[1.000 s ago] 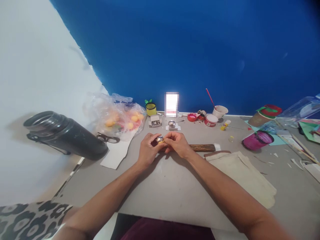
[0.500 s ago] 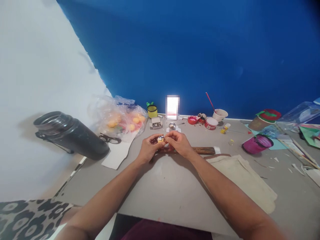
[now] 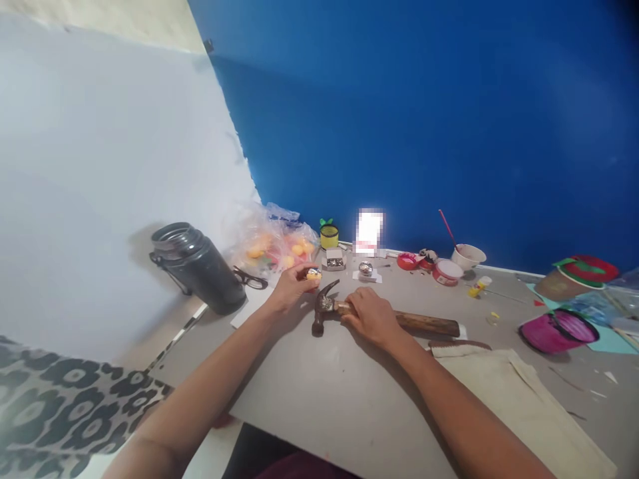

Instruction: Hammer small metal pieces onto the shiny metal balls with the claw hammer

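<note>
My left hand point(image 3: 291, 286) pinches a small orange ball studded with shiny silver pieces point(image 3: 314, 273), held just above the grey table point(image 3: 319, 392). My right hand point(image 3: 370, 318) lies closed over the wooden handle of a claw hammer point(image 3: 424, 324), close to its dark metal head point(image 3: 322, 309). The hammer lies flat on the table, head to the left. A second small silver ball point(image 3: 366, 269) sits on a white scrap behind the hammer, next to a small white box of shiny pieces point(image 3: 335, 261).
A black flask point(image 3: 200, 267) lies at the left beside scissors point(image 3: 251, 279) and a plastic bag of orange balls point(image 3: 272, 241). Cups, red lids, a glue stick point(image 3: 476, 287) and a pink pot point(image 3: 556, 330) line the back and right. A cream cloth point(image 3: 519, 406) lies at the right.
My right hand left the studded ball and dropped onto the hammer handle. My left hand kept the ball and moved slightly left. The camera view swung left.
</note>
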Available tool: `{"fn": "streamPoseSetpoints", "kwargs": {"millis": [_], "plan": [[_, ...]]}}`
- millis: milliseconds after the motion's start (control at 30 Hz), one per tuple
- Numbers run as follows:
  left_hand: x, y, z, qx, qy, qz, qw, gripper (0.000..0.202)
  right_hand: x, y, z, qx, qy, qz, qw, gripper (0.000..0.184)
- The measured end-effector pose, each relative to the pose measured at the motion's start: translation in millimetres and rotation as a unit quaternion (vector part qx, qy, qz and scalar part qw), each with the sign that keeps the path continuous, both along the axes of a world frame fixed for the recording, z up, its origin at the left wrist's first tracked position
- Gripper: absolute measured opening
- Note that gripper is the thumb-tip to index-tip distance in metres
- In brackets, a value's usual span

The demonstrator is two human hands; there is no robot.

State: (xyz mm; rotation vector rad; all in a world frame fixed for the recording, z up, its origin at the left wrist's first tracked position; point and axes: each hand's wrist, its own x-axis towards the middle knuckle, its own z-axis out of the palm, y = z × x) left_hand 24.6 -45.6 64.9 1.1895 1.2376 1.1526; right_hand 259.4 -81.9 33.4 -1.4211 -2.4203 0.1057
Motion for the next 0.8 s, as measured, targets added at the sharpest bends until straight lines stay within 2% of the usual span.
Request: {"fn": "streamPoseSetpoints", "kwargs": {"millis": [67, 133, 233, 300, 400, 567, 733, 800], "plan": [[-8.0, -1.1, -7.0, -0.005, 0.012, 0.013, 1.0, 0.048, 0.6, -0.6, 2.5, 0.1, 0.03, -0.019, 0.994, 0.016], [-11.5, -4.0, -15.5, -0.012, 0.008, 0.016, 1.0, 0.048, 1.4, -0.3, 5.7, 0.206, 0.069, -0.034, 0.976, 0.009], [-8.1, -9.1, -24.1, -0.01, 0.005, -0.005, 1.0, 0.048, 2.1, 1.3, 7.4, 0.3, 0.114, -0.037, 0.946, 0.014], [-3.4, -11.9, -24.9, -0.011, 0.021, -0.04, 0.999, 0.045, 2.5, 2.4, 5.9, 0.305, 0.12, -0.037, 0.944, 0.022], [1.1, -15.4, -21.3, -0.036, 0.039, -0.092, 0.994, 0.04, 4.7, 3.5, 5.3, 0.273, 0.101, -0.048, 0.955, 0.026], [1.1, -19.5, -15.4, -0.058, 0.03, -0.079, 0.995, 0.034, 8.9, 2.5, 15.2, 0.252, 0.123, -0.093, 0.955, 0.03], [3.3, -20.8, -14.5, -0.055, -0.003, -0.106, 0.993, 0.027, 4.6, -0.6, 17.2, 0.219, 0.105, -0.052, 0.969, 0.03], [4.0, -20.7, -14.9, -0.054, -0.004, -0.104, 0.993, 0.027, 4.4, -0.8, 16.6, 0.219, 0.111, -0.058, 0.968, 0.029]]}}
